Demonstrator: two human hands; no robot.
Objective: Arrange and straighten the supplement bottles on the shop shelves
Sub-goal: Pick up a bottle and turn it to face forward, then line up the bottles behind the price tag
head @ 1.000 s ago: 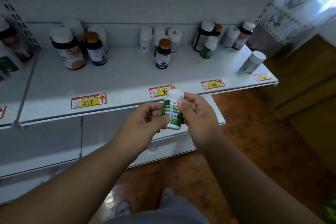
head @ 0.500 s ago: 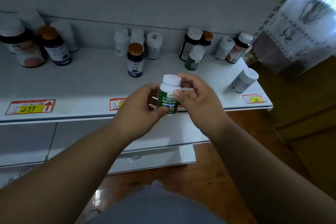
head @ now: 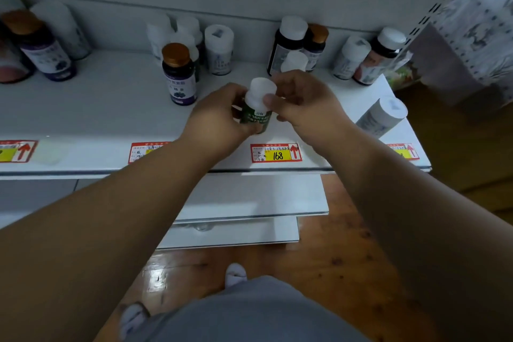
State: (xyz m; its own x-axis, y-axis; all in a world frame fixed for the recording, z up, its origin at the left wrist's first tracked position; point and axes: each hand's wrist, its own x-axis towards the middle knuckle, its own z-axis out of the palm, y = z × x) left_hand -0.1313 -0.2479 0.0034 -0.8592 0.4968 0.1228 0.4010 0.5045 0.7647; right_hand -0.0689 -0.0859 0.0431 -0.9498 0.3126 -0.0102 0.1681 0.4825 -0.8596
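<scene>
Raised over shelf [head: 111, 119], green bottle [head: 256, 116] stays upright, cap up.

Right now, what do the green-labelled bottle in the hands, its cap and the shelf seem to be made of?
Green-labelled bottle: probably plastic, wrapped in a printed label with a slight sheen.
White cap: matte white plastic, by its even, dull look.
Shelf: likely painted metal, smooth white with a thin folded front edge; the view cannot confirm it.

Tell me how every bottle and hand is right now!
Green bottle: capped, tilted, held above the shelf by both hands.
Left hand: grips the green bottle's body.
Right hand: thumb on its white cap.
Purple bottle: upright, gold cap on.
Grey bottle: capped, alone near the shelf's right end.
Back-row bottles: capped, bunched unevenly.
</scene>
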